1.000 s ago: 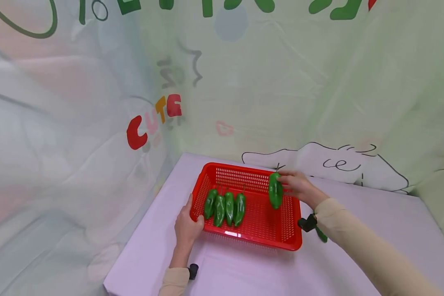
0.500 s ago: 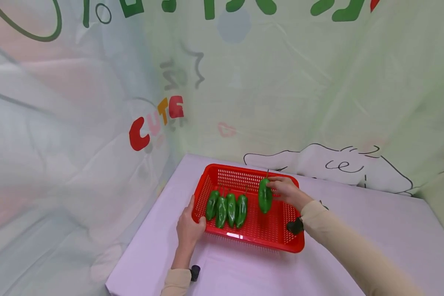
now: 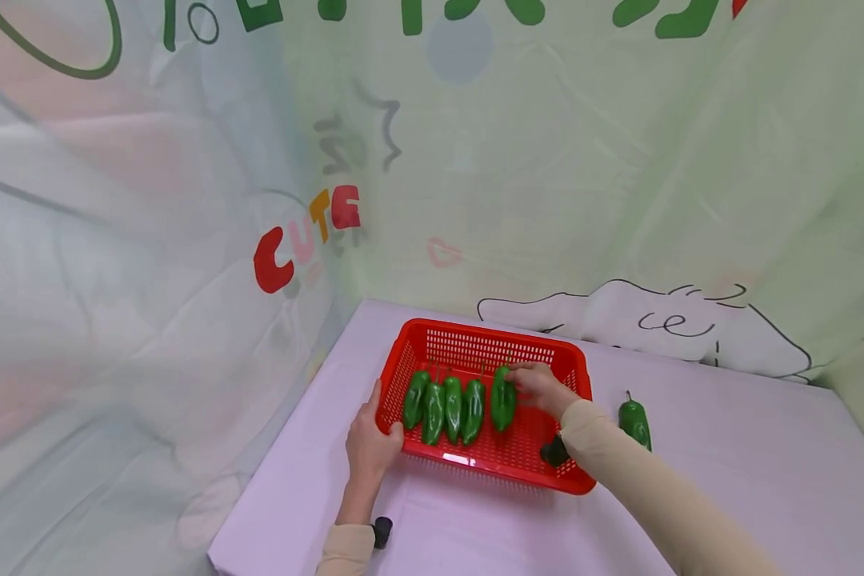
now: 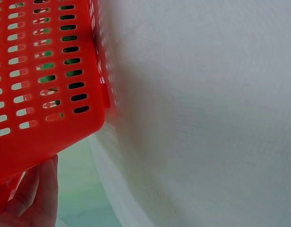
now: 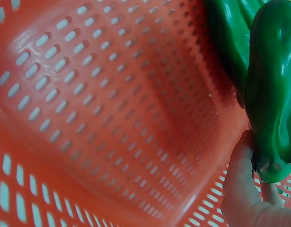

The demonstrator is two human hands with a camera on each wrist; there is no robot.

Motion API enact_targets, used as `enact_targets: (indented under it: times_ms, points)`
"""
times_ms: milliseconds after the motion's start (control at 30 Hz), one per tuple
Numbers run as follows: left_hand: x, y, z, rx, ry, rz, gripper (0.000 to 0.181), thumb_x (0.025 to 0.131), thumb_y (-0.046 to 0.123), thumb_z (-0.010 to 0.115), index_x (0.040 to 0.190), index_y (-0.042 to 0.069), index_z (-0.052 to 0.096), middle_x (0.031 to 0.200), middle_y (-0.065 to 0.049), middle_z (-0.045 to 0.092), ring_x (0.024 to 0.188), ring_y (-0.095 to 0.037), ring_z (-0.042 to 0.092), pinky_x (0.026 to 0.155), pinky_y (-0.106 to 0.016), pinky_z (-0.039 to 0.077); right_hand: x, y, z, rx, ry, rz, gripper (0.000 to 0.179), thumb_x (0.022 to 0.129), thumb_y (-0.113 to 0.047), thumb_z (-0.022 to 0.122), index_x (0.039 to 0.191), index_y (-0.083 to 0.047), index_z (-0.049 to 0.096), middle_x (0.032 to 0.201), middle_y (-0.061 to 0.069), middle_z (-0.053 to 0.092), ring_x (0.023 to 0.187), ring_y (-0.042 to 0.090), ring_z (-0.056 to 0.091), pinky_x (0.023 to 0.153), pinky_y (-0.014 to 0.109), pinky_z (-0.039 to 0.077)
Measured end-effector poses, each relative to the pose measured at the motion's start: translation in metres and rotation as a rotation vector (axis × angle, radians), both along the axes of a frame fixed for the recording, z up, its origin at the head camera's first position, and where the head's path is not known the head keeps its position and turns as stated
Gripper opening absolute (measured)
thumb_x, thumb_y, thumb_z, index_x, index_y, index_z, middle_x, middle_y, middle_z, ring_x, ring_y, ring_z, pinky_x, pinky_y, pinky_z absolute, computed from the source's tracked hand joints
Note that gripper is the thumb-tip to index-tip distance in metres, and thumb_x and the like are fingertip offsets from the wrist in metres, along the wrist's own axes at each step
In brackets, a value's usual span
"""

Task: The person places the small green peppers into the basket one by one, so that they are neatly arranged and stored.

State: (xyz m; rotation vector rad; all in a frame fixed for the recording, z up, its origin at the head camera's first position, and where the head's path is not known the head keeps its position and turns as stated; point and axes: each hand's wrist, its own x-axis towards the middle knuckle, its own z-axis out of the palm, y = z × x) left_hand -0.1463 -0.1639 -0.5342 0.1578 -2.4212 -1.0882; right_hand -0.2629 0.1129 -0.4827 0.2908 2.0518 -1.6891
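Note:
My right hand (image 3: 540,386) grips a glossy green pepper (image 3: 503,400) by its stem end, low inside the red plastic basket (image 3: 490,467). Seen from the right wrist, the pepper (image 5: 274,90) is between thumb and fingers, with another green pepper behind it. Several more green peppers (image 3: 453,410) lie side by side in a row in the basket's left part, stems toward the far wall. At the basket's left end my left hand (image 3: 371,442) holds the rim, thumb on the near side; its fingers (image 4: 43,189) show against the red wall in the left wrist view.
One more green pepper (image 3: 634,424) lies on the pale tablecloth (image 3: 734,448) right of the basket, partly behind my right sleeve. A printed fabric curtain (image 3: 533,176) hangs behind and to the left of the table.
My right hand has carried the pepper leftward and down into the basket, beside the row. The pepper on the table has come into fuller view. The left hand keeps its hold on the rim.

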Motion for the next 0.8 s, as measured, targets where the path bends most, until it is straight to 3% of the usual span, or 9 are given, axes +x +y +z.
enact_targets:
  times_ms: [300, 533, 800]
  points:
    - [-0.001, 0.000, -0.001, 0.013, -0.011, -0.005, 0.075, 0.074, 0.010, 0.068, 0.146, 0.006, 0.047, 0.106, -0.017, 0.069, 0.089, -0.029, 0.066, 0.076, -0.047, 0.057, 0.002, -0.010, -0.022, 0.052, -0.012, 0.004, 0.049, 0.093, -0.004, 0.055, 0.138, 0.012, 0.044, 0.127, 0.027, 0.052, 0.091, 0.025, 0.059, 0.087, 0.049, 0.053]
    - [-0.002, 0.000, -0.002, -0.002, 0.012, -0.014, 0.076, 0.073, 0.011, 0.067, 0.146, 0.006, 0.048, 0.100, -0.016, 0.069, 0.083, -0.027, 0.066, 0.069, -0.044, 0.058, 0.007, -0.016, -0.026, 0.078, -0.019, -0.018, 0.049, 0.092, -0.002, 0.056, 0.137, 0.013, 0.044, 0.132, 0.031, 0.049, 0.097, 0.029, 0.059, 0.089, 0.052, 0.053]
    - [-0.002, -0.002, -0.003, 0.009, -0.026, -0.002, 0.077, 0.073, 0.012, 0.068, 0.147, 0.007, 0.047, 0.105, -0.016, 0.068, 0.089, -0.029, 0.066, 0.075, -0.046, 0.057, 0.010, -0.021, -0.028, 0.077, 0.035, -0.022, 0.050, 0.090, -0.002, 0.059, 0.134, 0.016, 0.043, 0.119, 0.029, 0.054, 0.079, 0.022, 0.062, 0.074, 0.045, 0.058]
